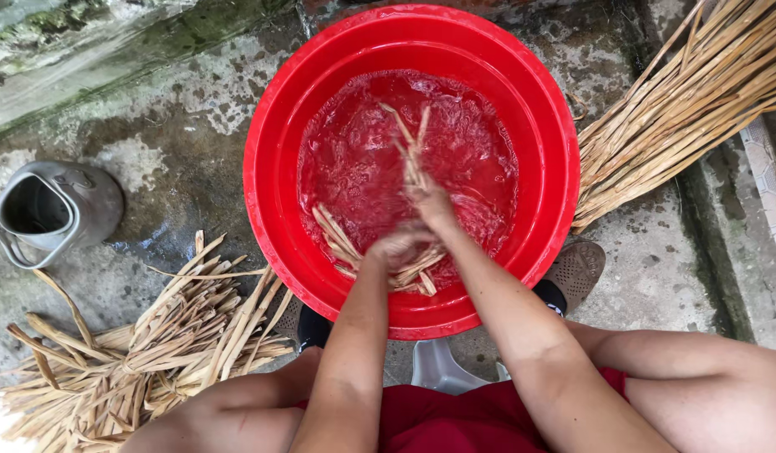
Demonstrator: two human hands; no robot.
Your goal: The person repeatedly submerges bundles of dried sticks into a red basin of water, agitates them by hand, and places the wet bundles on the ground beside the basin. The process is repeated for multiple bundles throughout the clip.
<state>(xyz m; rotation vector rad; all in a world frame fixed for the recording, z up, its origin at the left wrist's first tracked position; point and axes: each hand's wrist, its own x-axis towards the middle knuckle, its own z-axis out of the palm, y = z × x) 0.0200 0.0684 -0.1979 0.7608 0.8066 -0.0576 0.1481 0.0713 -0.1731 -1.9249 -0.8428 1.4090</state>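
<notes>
From my remote seat I saw both hands working inside a big red plastic basin [274, 109] filled partly with water. The right hand [431, 204] was closed around a bundle of tan dried plant strips [411, 147]; the free ends of this bundle pointed away from the grip, toward the far wall of the basin, and stood above the splashing water. The left hand [394, 246] was just beside the right one, almost touching it, and its fingers were curled shut over the near part of the same strips. Below and to the left of this grip, more wet strip ends [337, 239] spread out over the water near the basin's close wall. I could not tell if both hands held one bundle or two, because the motion blurred the fingers.

Outside the basin, well apart from the grip on its left side, a loose heap of dried strips [144, 352] lay on the wet concrete ground [178, 143], and further left stood a grey metal kettle [56, 210]. On the right side of the grip, beyond the basin rim, a long straight bundle of stalks [681, 109] rested on the ground.
</notes>
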